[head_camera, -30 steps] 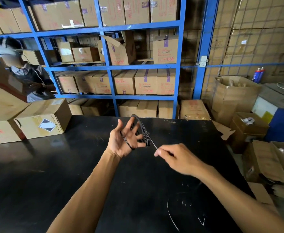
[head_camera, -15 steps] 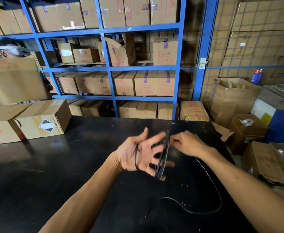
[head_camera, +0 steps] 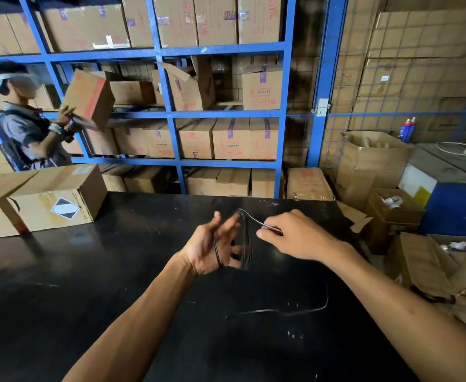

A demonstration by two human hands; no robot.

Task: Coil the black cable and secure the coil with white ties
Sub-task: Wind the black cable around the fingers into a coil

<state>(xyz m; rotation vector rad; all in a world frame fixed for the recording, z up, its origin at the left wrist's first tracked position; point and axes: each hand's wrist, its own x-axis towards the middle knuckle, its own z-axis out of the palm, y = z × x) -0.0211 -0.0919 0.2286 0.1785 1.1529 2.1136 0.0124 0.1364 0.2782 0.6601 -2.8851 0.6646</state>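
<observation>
My left hand (head_camera: 212, 245) is held palm-up above the black table (head_camera: 88, 271), fingers spread, with several loops of the black cable (head_camera: 245, 241) wound around it. My right hand (head_camera: 295, 235) is just to the right, pinching a strand of the cable that runs from the top of the coil. The loose cable tail (head_camera: 295, 311) lies on the table below my right forearm, curving back toward the front. No white ties are visible.
Cardboard boxes (head_camera: 52, 199) sit on the table's far left. Blue shelving (head_camera: 171, 111) full of boxes stands behind the table, where a person (head_camera: 30, 128) carries a box. Open boxes (head_camera: 391, 216) and a blue bin (head_camera: 452, 205) crowd the floor at right.
My right hand swung from near the table's front up over the coil and now pulls a strand to the right. The loose tail on the table has shortened. The person behind has reappeared holding a box.
</observation>
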